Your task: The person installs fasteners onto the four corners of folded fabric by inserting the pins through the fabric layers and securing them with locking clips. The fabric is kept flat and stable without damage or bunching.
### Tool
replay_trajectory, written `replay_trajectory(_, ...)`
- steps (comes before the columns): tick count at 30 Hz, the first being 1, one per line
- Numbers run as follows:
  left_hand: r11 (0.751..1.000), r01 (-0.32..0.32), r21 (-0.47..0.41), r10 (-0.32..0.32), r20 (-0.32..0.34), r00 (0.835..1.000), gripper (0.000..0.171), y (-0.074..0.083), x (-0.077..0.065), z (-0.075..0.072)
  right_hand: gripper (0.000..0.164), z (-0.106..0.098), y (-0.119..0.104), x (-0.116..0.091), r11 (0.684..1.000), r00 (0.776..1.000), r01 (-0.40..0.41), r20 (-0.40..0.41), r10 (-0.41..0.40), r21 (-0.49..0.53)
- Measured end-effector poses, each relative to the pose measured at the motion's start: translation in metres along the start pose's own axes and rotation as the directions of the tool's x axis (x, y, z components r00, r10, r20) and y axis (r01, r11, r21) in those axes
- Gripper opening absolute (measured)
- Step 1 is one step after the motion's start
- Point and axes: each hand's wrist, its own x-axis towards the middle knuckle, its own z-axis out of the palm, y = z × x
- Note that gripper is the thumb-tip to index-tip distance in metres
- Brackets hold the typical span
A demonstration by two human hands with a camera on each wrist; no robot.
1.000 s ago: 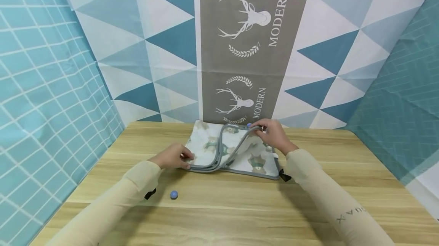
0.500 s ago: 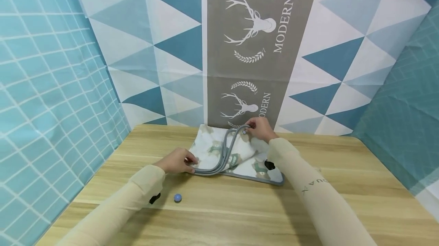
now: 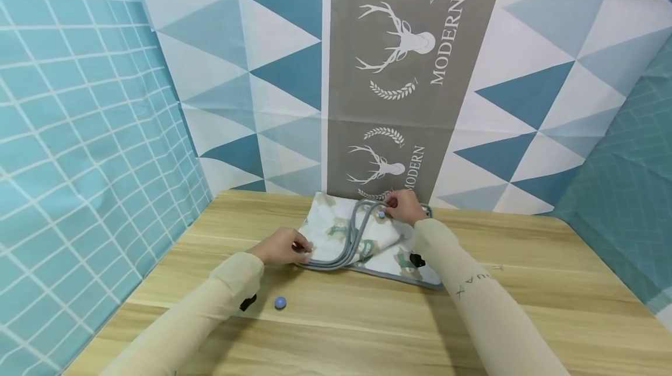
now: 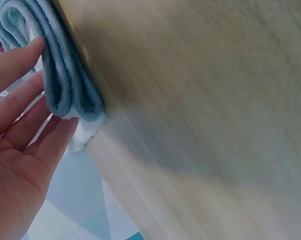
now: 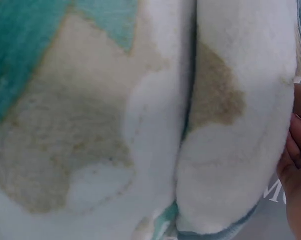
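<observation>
Your right hand (image 3: 405,207) has shifted closer to your left hand (image 3: 283,246) over the past 1.0 second, bringing the gray-trimmed edge of the cloth (image 3: 331,225) with it. The white cloth, printed in brown and green, lies folded on the wooden table (image 3: 367,335), between and around both hands. Your right thumb and fingers pinch the raised edge; in the right-wrist view, that hand is cut off at the frame's side and partly hidden behind blurred fabric. Your left hand grips the folded end beside it, some fingertips lost behind layers that are hard to count. Just beside the right fingertips is 1 small blue piece (image 3: 381,214); whether it is held or rests on the cloth cannot be told. Another blue bead (image 3: 280,302) sits nearer you than the left hand. Beneath the left cuff (image 3: 236,276), a black object (image 3: 248,302) shows only in part, its identity unclear.
</observation>
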Motion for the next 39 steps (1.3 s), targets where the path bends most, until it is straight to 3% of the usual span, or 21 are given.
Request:
replay_trajectory(6, 0.998, 0.033, 0.053, -0.034, 0.019, 0.999, 0.018, 0.007, 0.011, -0.004, 0.024, -0.027, 0.0, -0.005, 0.998, 0.998, 0.031, 0.047, -0.028, -0.049)
replay_trajectory(10, 0.991, 0.04, 0.128, -0.04, -0.007, 0.999, 0.026, 0.023, 0.025, -0.006, 0.031, -0.051, 0.001, -0.019, 0.994, 0.995, 0.075, 0.065, -0.07, -0.08)
replay_trajectory(13, 0.985, -0.049, 0.164, 0.053, -0.024, 0.998, 0.031, 0.043, 0.044, -0.005, 0.033, -0.067, 0.001, -0.035, 0.989, 0.991, 0.117, 0.082, -0.11, -0.088)
replay_trajectory(16, 0.97, -0.163, 0.178, 0.17, -0.02, 0.985, 0.031, 0.067, 0.067, 0.001, 0.033, -0.079, 0.002, -0.05, 0.981, 0.984, 0.162, 0.096, -0.152, -0.105)
replay_trajectory(19, 0.962, -0.214, 0.169, 0.213, 0.02, 0.977, 0.032, 0.095, 0.088, 0.013, 0.031, -0.088, 0.003, -0.064, 0.98, 0.981, 0.173, 0.109, -0.162, -0.103)
replay_trajectory(23, 0.953, -0.242, 0.181, 0.225, 0.108, 0.968, 0.035, 0.13, 0.114, 0.035, 0.031, -0.1, 0.006, -0.079, 0.977, 0.981, 0.171, 0.111, -0.157, -0.125)
replay_trajectory(27, 0.926, -0.311, 0.215, 0.266, 0.216, 0.94, 0.039, 0.149, 0.134, 0.063, 0.033, -0.108, 0.009, -0.097, 0.972, 0.98, 0.18, 0.113, -0.164, -0.153)
replay_trajectory(32, 0.901, -0.353, 0.252, 0.275, 0.297, 0.914, 0.037, 0.166, 0.139, 0.088, 0.036, -0.113, 0.014, -0.121, 0.971, 0.982, 0.169, 0.114, -0.152, -0.166)
replay_trajectory(35, 0.879, -0.387, 0.279, 0.305, 0.295, 0.906, 0.028, 0.17, 0.141, 0.098, 0.036, -0.117, 0.019, -0.133, 0.974, 0.986, 0.144, 0.109, -0.126, -0.177)
replay_trajectory(39, 0.868, -0.403, 0.289, 0.326, 0.281, 0.903, 0.019, 0.171, 0.143, 0.108, 0.036, -0.123, 0.029, -0.146, 0.974, 0.992, 0.098, 0.104, -0.078, -0.202)
